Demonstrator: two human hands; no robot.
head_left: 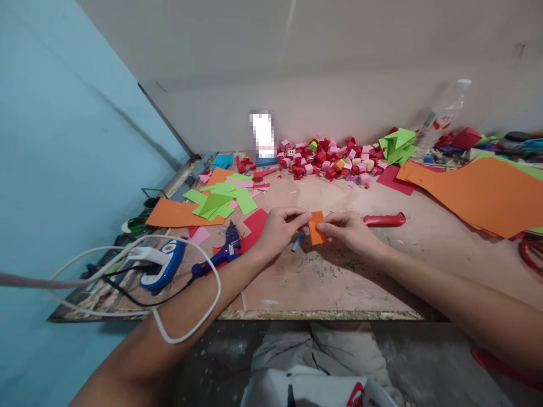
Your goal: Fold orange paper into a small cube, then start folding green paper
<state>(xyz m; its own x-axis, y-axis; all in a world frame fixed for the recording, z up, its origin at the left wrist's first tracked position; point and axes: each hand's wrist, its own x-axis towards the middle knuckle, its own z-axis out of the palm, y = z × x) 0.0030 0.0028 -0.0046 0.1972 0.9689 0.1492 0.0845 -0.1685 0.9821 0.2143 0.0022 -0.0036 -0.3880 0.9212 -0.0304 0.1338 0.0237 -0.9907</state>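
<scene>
Between my two hands, over the middle of the table, is a small orange piece of paper or foam sheet. My left hand pinches its left edge between thumb and fingers. From the other side, my right hand grips its right edge the same way. A small blue stick-like thing shows just below my left fingers; whether it touches them I cannot tell. Just beyond my right hand lies a red-handled tool, its left end hidden behind the hand. A blue glue gun rests beside my left forearm.
Many small red and pink cubes are heaped along the wall, near a phone. Green strips lie left, large orange sheets right. A plastic bottle stands behind. A white cable loops over my left arm from a blue power strip.
</scene>
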